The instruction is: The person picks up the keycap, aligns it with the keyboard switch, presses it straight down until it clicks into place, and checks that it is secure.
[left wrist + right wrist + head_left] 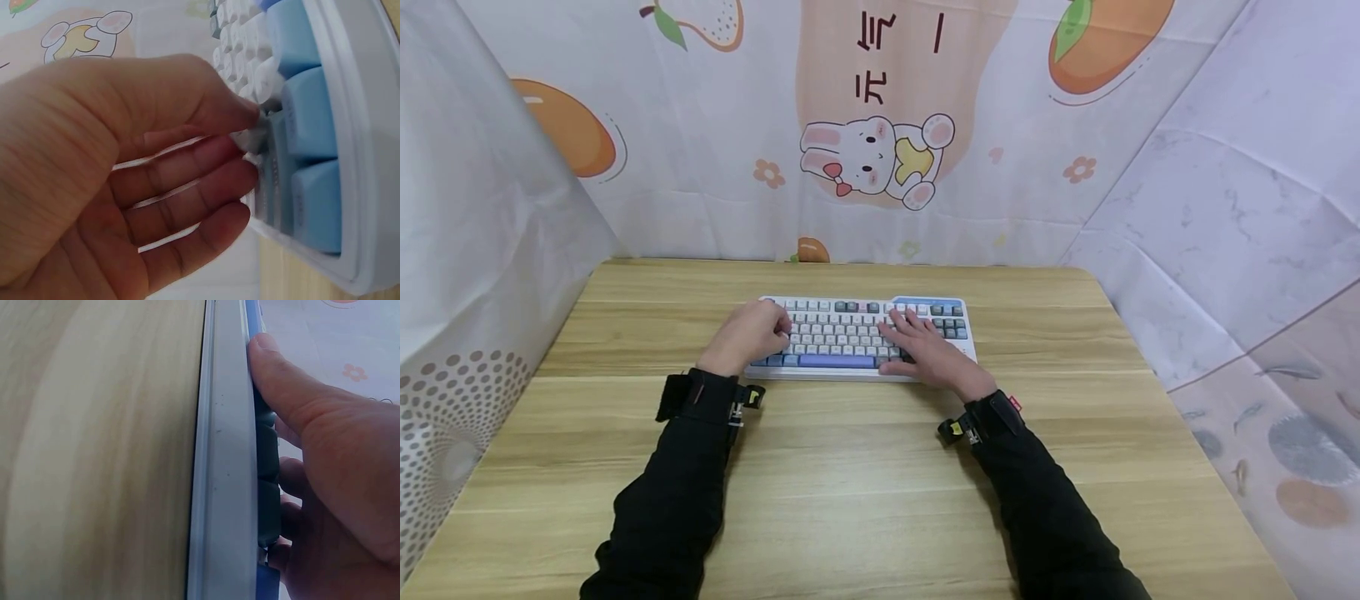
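A white keyboard with white, grey and blue keys lies across the table. My left hand is over its left end, fingers bent. In the left wrist view the thumb and fingertips pinch a pale keycap beside the blue corner keys; the fingers partly cover it. On the keyboard's right part rests my right hand, fingers spread over the keys. The right wrist view shows its thumb along the front row, just behind the white front edge.
The wooden table extends around the keyboard on all sides. A printed cloth with a rabbit and fruit hangs behind it, and more cloth hangs at both sides. Black straps with small cameras sit on both wrists.
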`<state>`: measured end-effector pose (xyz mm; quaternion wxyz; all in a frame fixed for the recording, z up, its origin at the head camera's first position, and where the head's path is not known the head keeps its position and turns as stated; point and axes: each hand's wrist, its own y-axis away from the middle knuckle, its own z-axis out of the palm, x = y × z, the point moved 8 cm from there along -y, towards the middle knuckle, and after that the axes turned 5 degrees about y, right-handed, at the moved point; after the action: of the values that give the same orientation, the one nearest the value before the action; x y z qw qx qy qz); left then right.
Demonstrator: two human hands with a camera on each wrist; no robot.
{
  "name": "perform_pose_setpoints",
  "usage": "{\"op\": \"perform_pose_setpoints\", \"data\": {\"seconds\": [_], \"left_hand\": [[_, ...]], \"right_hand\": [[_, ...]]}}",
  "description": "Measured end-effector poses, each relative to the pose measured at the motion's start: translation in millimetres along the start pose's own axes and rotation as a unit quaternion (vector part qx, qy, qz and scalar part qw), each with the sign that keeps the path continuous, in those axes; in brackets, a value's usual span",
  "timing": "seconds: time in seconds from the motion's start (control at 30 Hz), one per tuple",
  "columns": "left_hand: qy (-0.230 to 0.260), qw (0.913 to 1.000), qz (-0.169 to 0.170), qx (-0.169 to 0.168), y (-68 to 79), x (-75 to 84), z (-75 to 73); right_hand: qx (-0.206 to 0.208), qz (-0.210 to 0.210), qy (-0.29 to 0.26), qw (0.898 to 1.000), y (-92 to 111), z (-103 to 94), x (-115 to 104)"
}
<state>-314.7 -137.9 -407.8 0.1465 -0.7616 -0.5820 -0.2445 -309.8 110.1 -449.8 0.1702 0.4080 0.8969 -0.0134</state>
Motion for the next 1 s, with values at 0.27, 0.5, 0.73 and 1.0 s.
{"op": "perform_pose_setpoints", "data": {"seconds": [0.27,0.5,0.73,1.0], "left_hand": [[-0.013,0.9994,0.028,-0.013,1.3,6.2,2.2],[-0.009,0.9993,0.033,-0.015,1.6,8.3,3.1],[-0.010,0.9988,0.045,-0.014,1.2,9.3,5.1],[-0.023,0.9985,0.048,-0.008,1.8,12.6,6.0]], "right_hand": [[-0.004,0.005,0.004,1.000,-1,0.8,1],[-0.001,0.005,-0.004,1.000,0,0.0,0],[0.002,-0.002,-0.005,1.000,1,-1.2,-1],[0.001,-0.003,-0.006,1.000,0,0.3,-1]]}}
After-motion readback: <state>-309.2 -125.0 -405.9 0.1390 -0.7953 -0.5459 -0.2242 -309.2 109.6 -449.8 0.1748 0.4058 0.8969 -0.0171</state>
